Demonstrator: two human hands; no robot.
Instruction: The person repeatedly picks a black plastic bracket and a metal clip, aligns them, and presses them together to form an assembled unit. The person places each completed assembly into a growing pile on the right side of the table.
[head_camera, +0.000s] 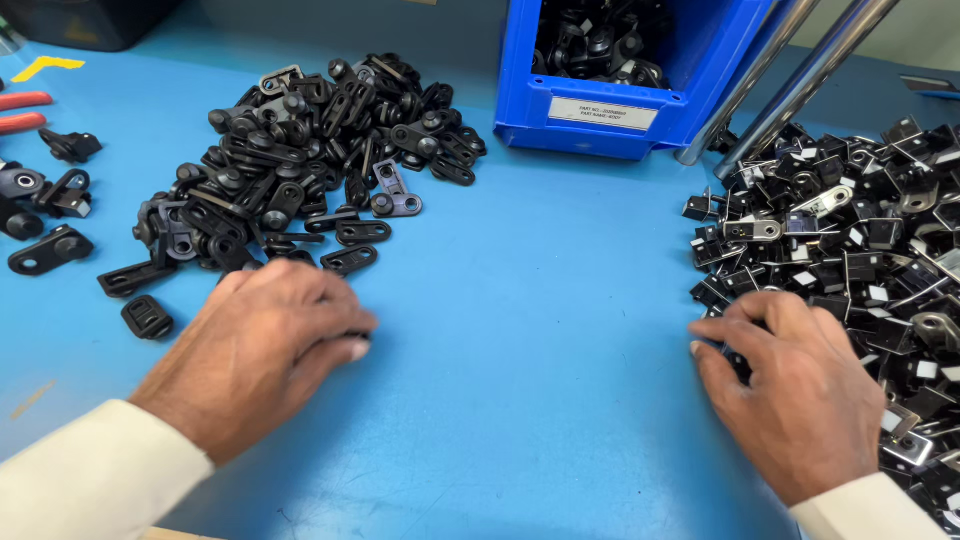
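On blue tabletop (540, 330): two black-part heaps, hand at each, blue bin (620, 100) behind.

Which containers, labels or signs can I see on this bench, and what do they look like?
Blue plastic parts bin: top centre on the blue table, boxy, open-topped, holding black parts.
White rectangular label: on the bin's front lip, with small dark print.
Yellow angled floor-tape-like marker: top left corner, flat on the table surface.
No screens in view.
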